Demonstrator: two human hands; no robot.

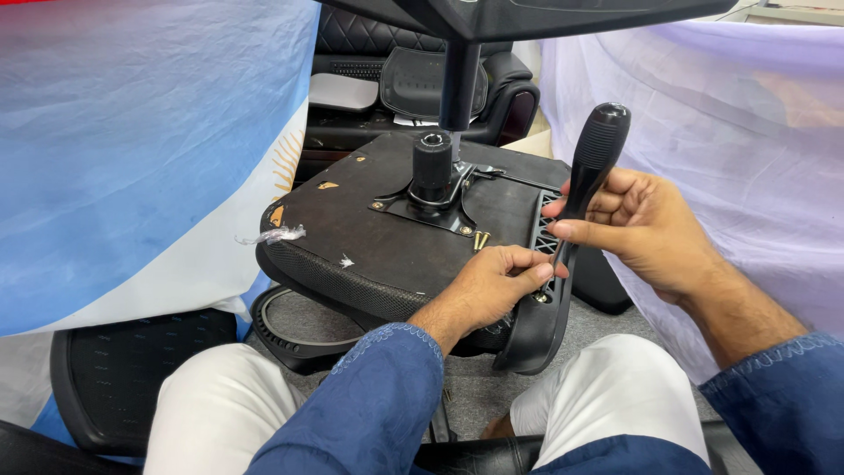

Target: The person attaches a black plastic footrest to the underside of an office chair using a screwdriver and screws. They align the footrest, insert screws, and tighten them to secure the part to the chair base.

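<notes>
An upturned office chair seat (369, 220) lies in front of me, its dark underside up, with a black metal mechanism and short cylinder (432, 171) bolted at its centre. My right hand (646, 224) grips a screwdriver by its black ribbed handle (596, 149), shaft pointing down. My left hand (492, 286) rests on the seat's right edge, fingertips pinching the shaft near its tip over a black plastic bracket (541, 321). Two brass screws (480, 239) lie loose on the seat.
Pale blue and white cloth (132, 149) hangs at the left, lilac cloth (721, 132) at the right. Black chairs and parts (413, 84) stand behind the seat. A mesh chair part (114, 369) lies at lower left. My knees in white trousers (220, 405) sit below.
</notes>
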